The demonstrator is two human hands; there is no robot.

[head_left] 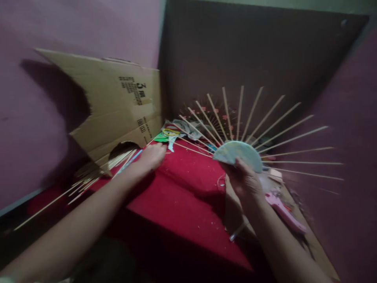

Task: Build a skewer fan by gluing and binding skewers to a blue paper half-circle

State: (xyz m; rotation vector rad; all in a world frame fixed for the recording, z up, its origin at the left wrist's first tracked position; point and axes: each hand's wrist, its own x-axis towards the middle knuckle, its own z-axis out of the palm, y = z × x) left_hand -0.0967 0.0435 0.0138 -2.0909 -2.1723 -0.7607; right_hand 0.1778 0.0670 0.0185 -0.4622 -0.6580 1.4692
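Observation:
My right hand [244,179] is closed on the lower edge of a pale green half-disc [240,152], its thumb on the front face. Many thin sticks [255,112] radiate from the curved rim like a fan, with gaps between them. My left hand [153,156] is over the red cloth, fingers curled down. Whether it holds anything is hidden. Beside that forearm lies a bundle of thin pale sticks [86,181], some passing through a hole in the cardboard.
A cut cardboard sheet [118,106] leans on the left wall. Behind the red cloth [182,200] are plastic bags [185,127], a yellow ring [171,132] and pink-flowered stems [216,111]. On the right, a pink-handled tool [285,214] lies on a board [319,251].

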